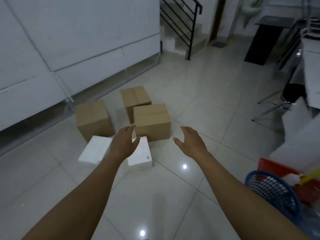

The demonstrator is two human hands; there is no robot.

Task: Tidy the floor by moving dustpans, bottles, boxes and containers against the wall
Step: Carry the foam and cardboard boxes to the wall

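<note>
Fingers straight and loosely spread, gripping nothing, my left hand (125,141) and right hand (190,142) reach out palms inward on either side of the nearest brown box (152,122). It sits on the floor tiles (199,104) straight ahead, long side running across me. My left fingertips are nearer, at its near left corner above a white box (140,155), and the wall (69,40) lies beyond to the left.
</note>
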